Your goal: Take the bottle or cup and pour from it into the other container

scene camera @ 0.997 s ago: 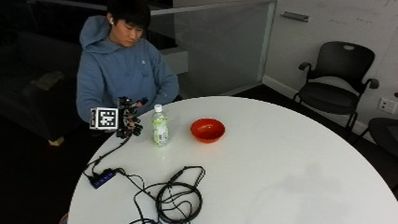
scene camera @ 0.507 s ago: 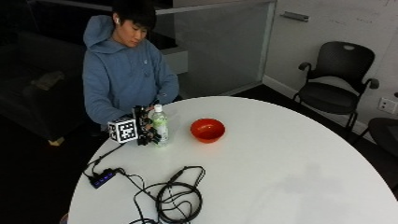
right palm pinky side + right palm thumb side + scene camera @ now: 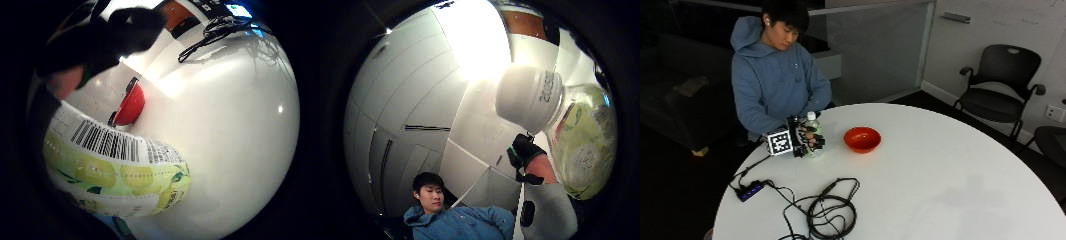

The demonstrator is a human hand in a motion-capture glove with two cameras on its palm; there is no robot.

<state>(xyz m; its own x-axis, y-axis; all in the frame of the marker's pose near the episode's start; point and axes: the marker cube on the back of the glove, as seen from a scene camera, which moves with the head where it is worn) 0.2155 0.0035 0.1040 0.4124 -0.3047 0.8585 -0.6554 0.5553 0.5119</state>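
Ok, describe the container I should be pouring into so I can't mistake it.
On the round white table, look just beside the clear plastic bottle with a white cap and green label that the gloved right hand grips. The target is the small red-orange bowl, open-topped, the only red thing there.

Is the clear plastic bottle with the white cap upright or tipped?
Upright: the clear plastic bottle stands on the round white table, cap on top, gloved right hand around it.

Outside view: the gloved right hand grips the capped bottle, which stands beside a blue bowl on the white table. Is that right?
Not quite: the bowl is red, not blue, as the outside view shows. The rest holds: the gloved right hand grips the capped bottle on the white table.
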